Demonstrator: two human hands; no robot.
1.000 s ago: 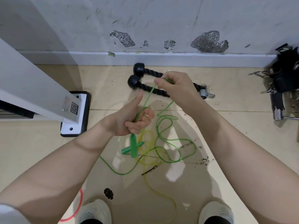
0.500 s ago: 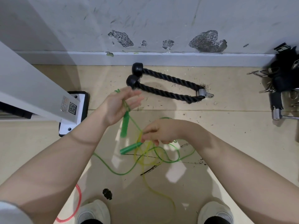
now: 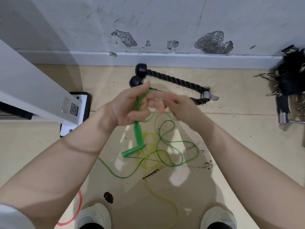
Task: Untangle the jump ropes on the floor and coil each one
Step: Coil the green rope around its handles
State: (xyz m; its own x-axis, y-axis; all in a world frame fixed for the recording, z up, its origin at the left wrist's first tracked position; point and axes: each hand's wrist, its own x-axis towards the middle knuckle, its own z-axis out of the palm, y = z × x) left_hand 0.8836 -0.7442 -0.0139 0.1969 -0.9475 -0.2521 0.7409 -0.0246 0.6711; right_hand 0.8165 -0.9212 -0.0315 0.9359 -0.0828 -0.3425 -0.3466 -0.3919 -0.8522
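My left hand [image 3: 130,106] is raised over the floor [image 3: 231,146], its fingers curled round several strands of the green rope [image 3: 166,146], with the thumb pointing up. One green handle [image 3: 138,134] hangs straight down from that fist, and the second green handle [image 3: 133,151] lies on the floor just beneath it, their ends meeting. My right hand [image 3: 178,103] is right beside the left, blurred, with its fingers reaching toward the strands at the top of the fist; I cannot tell whether it pinches the cord or only touches it.

The rest of the green rope trails down from my hands and lies in loose loops on the floor in front of me, one long curve running off toward my left arm. A yellow rope [image 3: 148,144] is laid under and through those green loops, its tail running back between my white shoes [image 3: 94,215]. Part of a red rope [image 3: 77,210] curves by my left shoe.

Beyond my hands a thick black rope [image 3: 173,79] with round black ends lies folded near the wall [image 3: 165,22]. A white post [image 3: 33,90] with a black-edged foot stands on my left, and a heap of black straps and metal clips [image 3: 290,86] sits far to my right.
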